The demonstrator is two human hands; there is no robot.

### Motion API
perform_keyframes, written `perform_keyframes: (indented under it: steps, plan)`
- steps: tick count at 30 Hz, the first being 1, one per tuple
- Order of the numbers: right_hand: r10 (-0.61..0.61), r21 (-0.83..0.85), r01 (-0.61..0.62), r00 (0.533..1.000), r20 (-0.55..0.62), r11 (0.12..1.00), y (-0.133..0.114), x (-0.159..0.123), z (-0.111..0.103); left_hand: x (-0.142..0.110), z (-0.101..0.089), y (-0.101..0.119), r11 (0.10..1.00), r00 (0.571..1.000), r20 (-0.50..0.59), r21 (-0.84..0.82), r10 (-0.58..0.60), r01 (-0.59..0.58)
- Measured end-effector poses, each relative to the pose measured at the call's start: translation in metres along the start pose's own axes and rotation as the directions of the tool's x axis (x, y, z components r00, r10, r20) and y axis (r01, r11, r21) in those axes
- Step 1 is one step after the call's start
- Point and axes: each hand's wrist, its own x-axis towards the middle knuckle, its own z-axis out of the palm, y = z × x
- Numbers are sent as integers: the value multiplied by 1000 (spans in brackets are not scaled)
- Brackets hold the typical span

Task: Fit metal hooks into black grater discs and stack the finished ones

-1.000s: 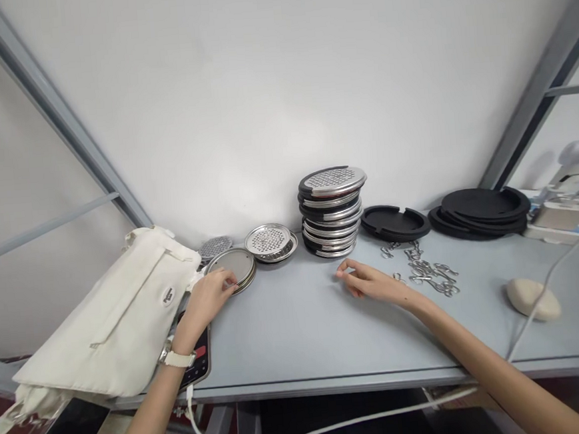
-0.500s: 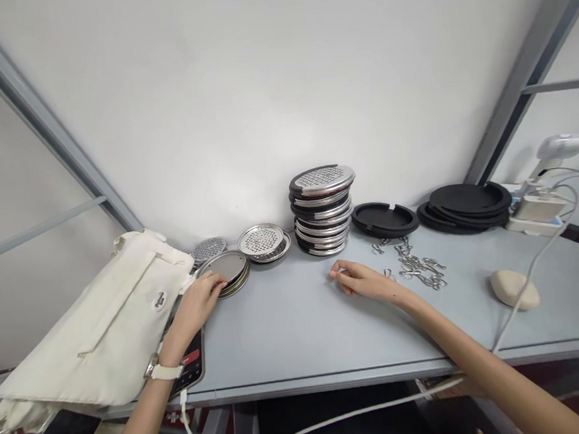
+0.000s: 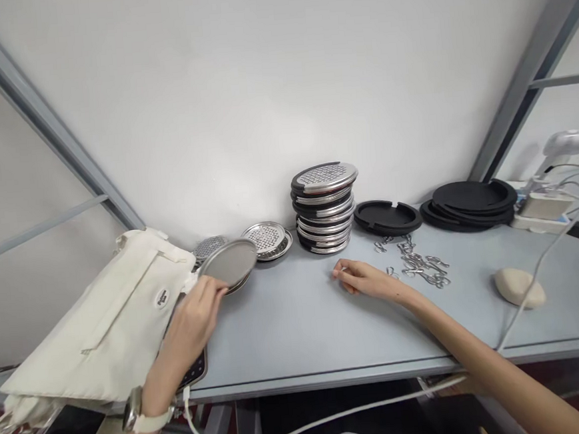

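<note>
L hand (image 3: 194,315) pinches near rim of a flat gray disc (image 3: 229,262) btwn thumb & fingers; disc sits at 1 o'clock of that hand, tilted, above a low disc pile (image 3: 241,286) whose edge shows underneath; can't tell if the two touch. Perf'd metal discs (image 3: 265,235) at disc's 2 o'clock, white bag (image 3: 116,311) at L hand's 9, phone (image 3: 199,370) at 6, partly hidden. R hand (image 3: 363,279) is half-curled over table (image 3: 288,324), thumb near index; can't tell if fingers are fully closed or hold anything. From R hand: tall stack of black-edged metal discs (image 3: 325,209) at 11, black tray (image 3: 390,218) at 1, black tray pile (image 3: 473,201) at 2, loose metal hooks (image 3: 427,272) approx 3, beige lump (image 3: 513,286) also approx 3, farther out.
</note>
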Motion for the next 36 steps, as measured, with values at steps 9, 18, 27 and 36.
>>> perform_keyframes:
  steps: [9,18,27,36]
  plan:
    - [36,1,-36,998,-55,999,-2,-1,-2,-4,16,110,890,865,212,-80,454,-448]
    - [2,-22,-4,997,-74,1000,-4,-2,-2,29,28,75,921,911,226,-270,344,-281]
    - [-13,-51,10,998,-61,999,-4,-3,-3,95,49,-106,958,930,235,127,-281,257]
    - [-16,-73,12,998,-54,997,-5,-5,-2,93,90,-131,912,860,334,284,-385,297]
